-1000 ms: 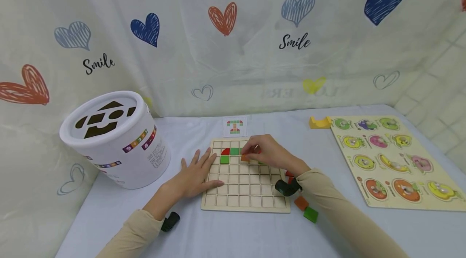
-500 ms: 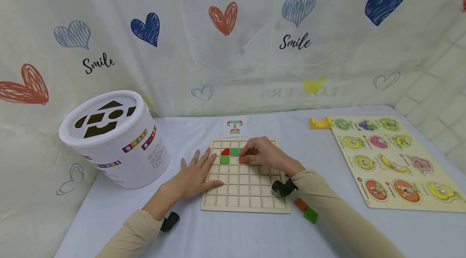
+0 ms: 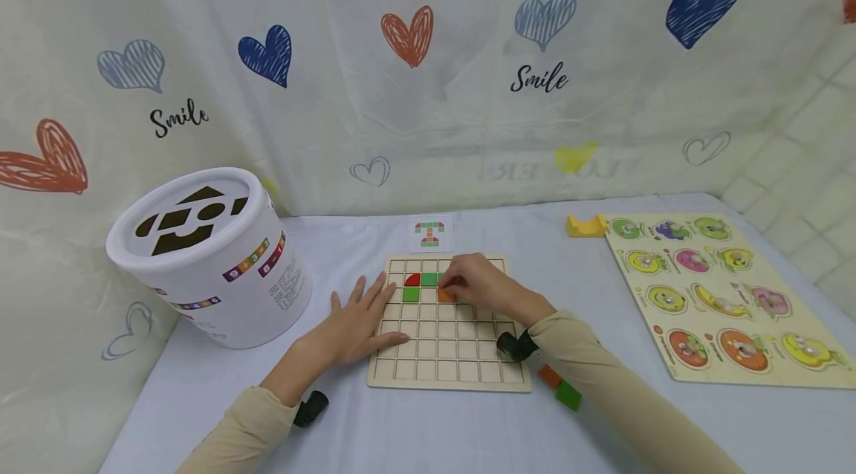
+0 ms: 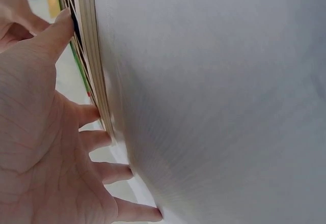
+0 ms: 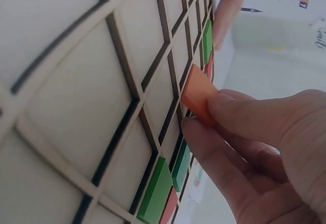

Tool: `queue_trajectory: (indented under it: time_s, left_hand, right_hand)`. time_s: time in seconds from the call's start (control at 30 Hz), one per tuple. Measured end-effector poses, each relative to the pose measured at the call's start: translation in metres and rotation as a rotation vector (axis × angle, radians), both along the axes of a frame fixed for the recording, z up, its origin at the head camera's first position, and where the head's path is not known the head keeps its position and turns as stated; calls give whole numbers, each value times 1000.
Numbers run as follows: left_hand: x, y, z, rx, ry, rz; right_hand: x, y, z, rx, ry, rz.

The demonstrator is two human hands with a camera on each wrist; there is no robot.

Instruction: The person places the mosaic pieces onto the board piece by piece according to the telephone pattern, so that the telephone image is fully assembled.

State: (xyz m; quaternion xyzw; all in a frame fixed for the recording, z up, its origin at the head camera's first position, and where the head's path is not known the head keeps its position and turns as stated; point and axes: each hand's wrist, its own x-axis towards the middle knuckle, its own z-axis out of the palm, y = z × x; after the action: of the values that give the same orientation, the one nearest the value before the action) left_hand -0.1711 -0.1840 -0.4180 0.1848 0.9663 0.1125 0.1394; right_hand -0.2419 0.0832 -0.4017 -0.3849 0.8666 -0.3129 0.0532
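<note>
My right hand pinches an orange square tile between thumb and index finger. The tile stands tilted against the grid, in the upper middle of the wooden grid board. Fingers spread, my left hand rests on the board's left edge, with its thumb over the grid. Left of the orange tile lie a red rounded tile, a green tile below it and another green tile beside it. In the right wrist view, a green tile and a red one also lie in cells.
Behind the board lies a pattern card. A loose orange tile and a green one lie at the board's lower right. A white bucket stands left, a fruit puzzle board lies right, near a yellow block.
My right hand has shifted slightly left and down with the orange tile, which now sits closer to the grid cell. My left hand has stayed in place.
</note>
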Motion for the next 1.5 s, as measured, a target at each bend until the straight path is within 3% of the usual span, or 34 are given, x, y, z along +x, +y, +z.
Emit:
queue_trajectory:
  time_s: [0.17, 1.1, 1.5]
  left_hand:
    - [-1, 0, -1, 1, 4, -4]
    - [0, -1, -1, 12, 9, -7]
    - [0, -1, -2, 14, 7, -11]
  right_hand:
    - [2, -4, 2, 57, 7, -20]
    - [7, -4, 6, 108, 74, 40]
    - [26, 47, 30, 107, -8, 92]
